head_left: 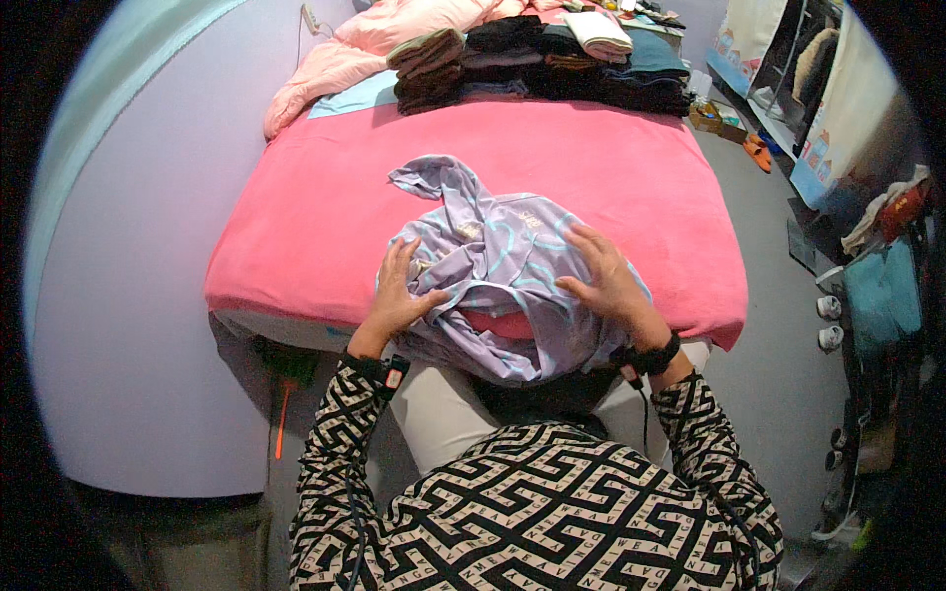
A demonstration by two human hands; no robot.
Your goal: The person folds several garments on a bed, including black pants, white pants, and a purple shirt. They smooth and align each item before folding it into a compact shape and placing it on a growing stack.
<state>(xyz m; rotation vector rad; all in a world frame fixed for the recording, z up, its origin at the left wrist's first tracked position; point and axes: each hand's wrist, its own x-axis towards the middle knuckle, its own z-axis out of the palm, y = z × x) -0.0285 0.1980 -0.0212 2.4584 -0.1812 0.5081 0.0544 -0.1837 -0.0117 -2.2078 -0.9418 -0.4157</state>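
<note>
A crumpled lavender garment [512, 261] with light blue curved lines lies at the near edge of the pink bed [296, 227], partly hanging over toward my lap. One narrow part, a sleeve or leg, sticks out to the far left. Through a gap in its near side, pink shows. My left hand [396, 300] rests on the garment's left side, fingers spread and thumb pointing inward. On the right side lies my right hand [613, 281], its fingers also apart on the cloth. Neither hand grips a fold that I can see.
Stacks of folded dark clothes [532, 64] stand at the bed's far end, a white folded piece [598, 37] on top. A pink quilt [340, 64] is bunched at the far left. Orange slippers [758, 154] and white shoes [830, 323] are on the right. A pale wall [148, 276] borders the left.
</note>
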